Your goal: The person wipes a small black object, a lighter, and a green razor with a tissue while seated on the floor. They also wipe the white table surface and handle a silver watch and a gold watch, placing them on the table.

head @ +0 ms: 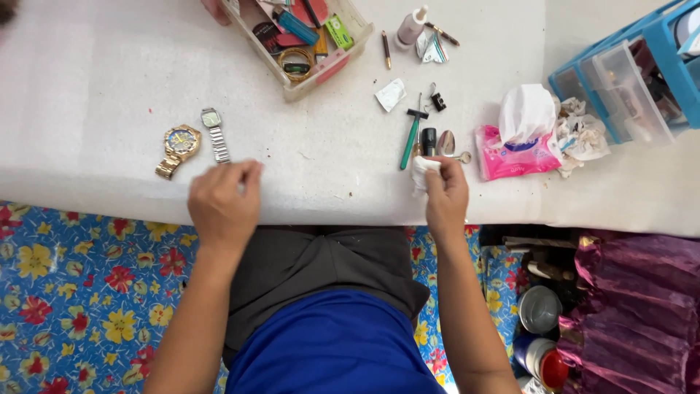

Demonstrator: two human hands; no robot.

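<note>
Head view: white counter (95, 66) fills the upper half, with a clear tray (350, 51) of odds at 12 o'clock. Right hand (446, 195) at 3 o'clock, fingers pinching a white wipe (421, 172). Left hand (222, 201) at 9 o'clock, fingers curled closed; what they hold I cannot tell. Gold watch (179, 148) and silver watch (214, 133) lie at 10 o'clock.

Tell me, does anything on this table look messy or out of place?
Mostly a working clutter. Crumpled, stained tissues are heaped beside the pink tissue pack, and a torn white scrap lies loose near the tray. The two watches lie tidily side by side.
</note>
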